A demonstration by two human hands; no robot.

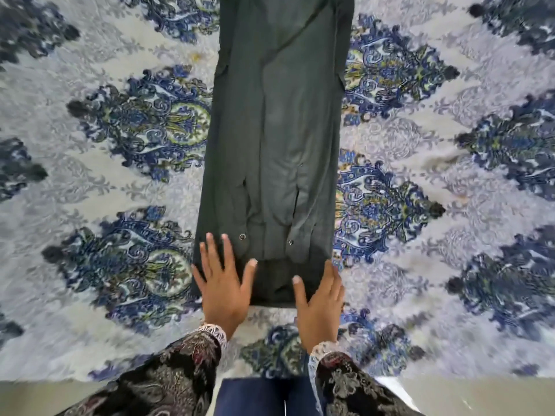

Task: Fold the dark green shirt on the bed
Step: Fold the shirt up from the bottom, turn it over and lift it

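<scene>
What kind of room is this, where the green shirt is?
Probably a bedroom. The dark green shirt lies flat on a blue patterned bedspread, and the bed's edge shows right in front of the person.

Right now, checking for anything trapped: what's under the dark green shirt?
Only the blue-patterned bedspread shows around the long, narrow dark green shirt; anything beneath is covered.

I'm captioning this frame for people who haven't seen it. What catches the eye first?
A long dark green shirt, folded into a narrow strip, runs up the middle of the bed with its blue-patterned cover. At its near end the left hand and right hand lie flat on its corners.
</scene>
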